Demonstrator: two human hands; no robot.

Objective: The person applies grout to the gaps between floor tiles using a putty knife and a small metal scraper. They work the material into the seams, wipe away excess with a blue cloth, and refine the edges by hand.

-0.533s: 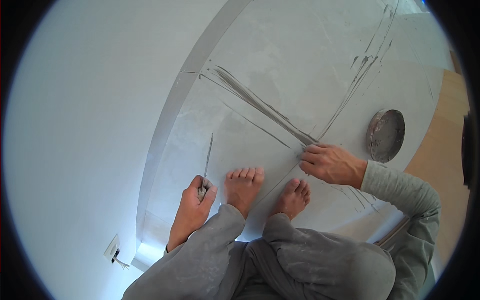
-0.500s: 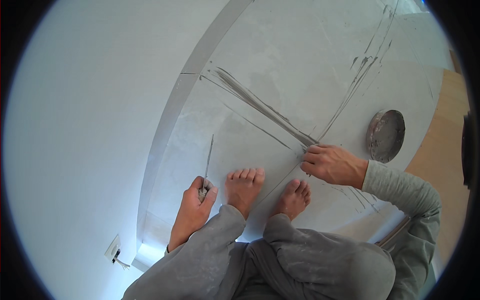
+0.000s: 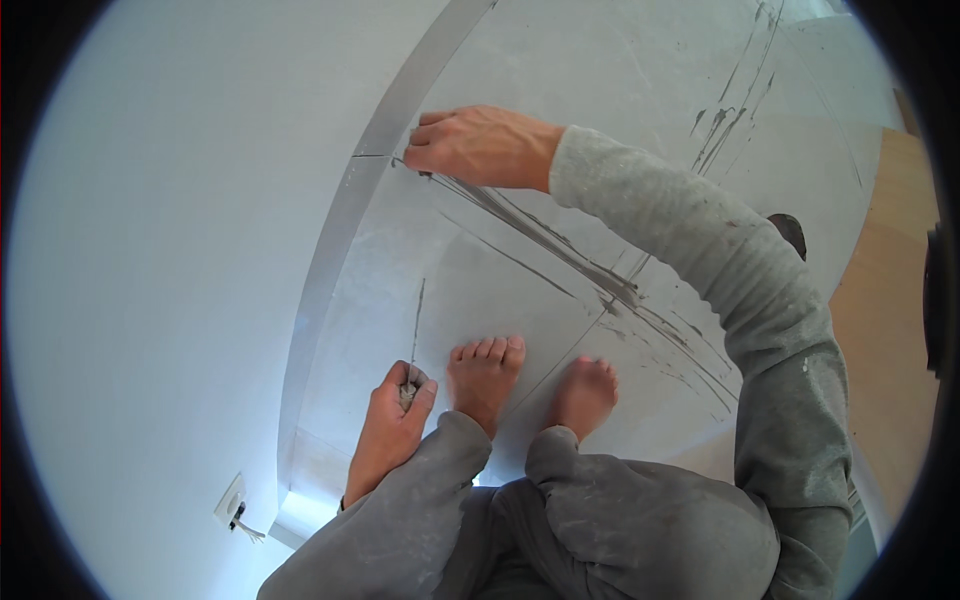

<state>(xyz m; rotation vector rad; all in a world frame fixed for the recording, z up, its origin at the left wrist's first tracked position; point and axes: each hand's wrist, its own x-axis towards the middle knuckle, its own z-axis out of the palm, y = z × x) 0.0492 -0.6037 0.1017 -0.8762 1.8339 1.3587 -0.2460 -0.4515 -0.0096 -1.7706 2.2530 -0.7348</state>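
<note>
My left hand (image 3: 393, 420) is closed round the grey-smeared handle of a putty knife (image 3: 418, 318), whose blade shows edge-on as a thin dark line pointing away from me. Beyond it, my right hand (image 3: 480, 146) reaches across to the left, down at the floor beside the skirting. Its fingers are bent and pressed together; whatever they hold is hidden beneath them. From under that hand a band of dark grey grout (image 3: 540, 236) runs along a tile joint to a crossing of joints.
My bare feet (image 3: 486, 380) stand on the pale tiled floor (image 3: 600, 80). A round grout bowl (image 3: 789, 232) is mostly hidden by my right sleeve. At left rises a white wall with grey skirting (image 3: 335, 235) and a socket (image 3: 232, 503) with loose wires. A wooden board (image 3: 885, 250) lies at right.
My right hand has swept from the joint crossing near my feet, along the grout band, to its far-left end by the skirting. My left hand has barely moved. The sleeve now covers most of the bowl.
</note>
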